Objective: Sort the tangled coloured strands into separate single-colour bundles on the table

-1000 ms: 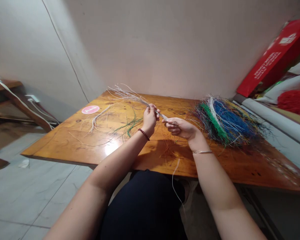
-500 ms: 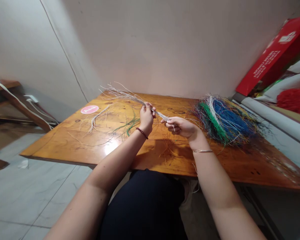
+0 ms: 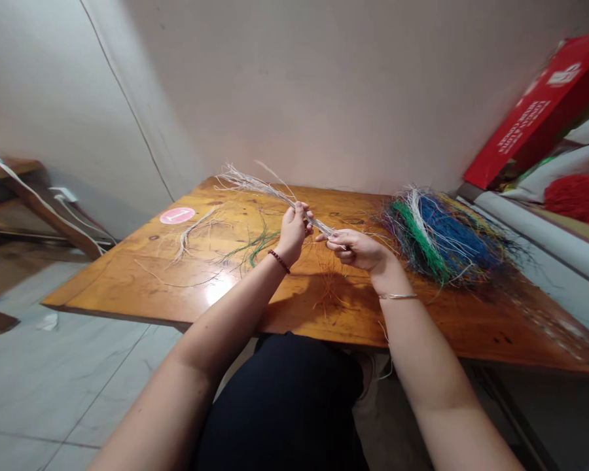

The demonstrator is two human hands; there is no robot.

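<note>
String (image 3: 322,227), pale and gathered in a bundle, is held above the wooden table (image 3: 127,288). The left hand (image 3: 295,227) is closed round its middle, with loose ends fanning out past the fist; the right hand (image 3: 356,248) pinches the near end between thumb and fingers. It looks very light, springy rather than limp, and hard to break by handling, though single strands could slide out or splay. Best hold is probably where the strands lie tight together, between the two fists, rather than at the wispy tips.
</note>
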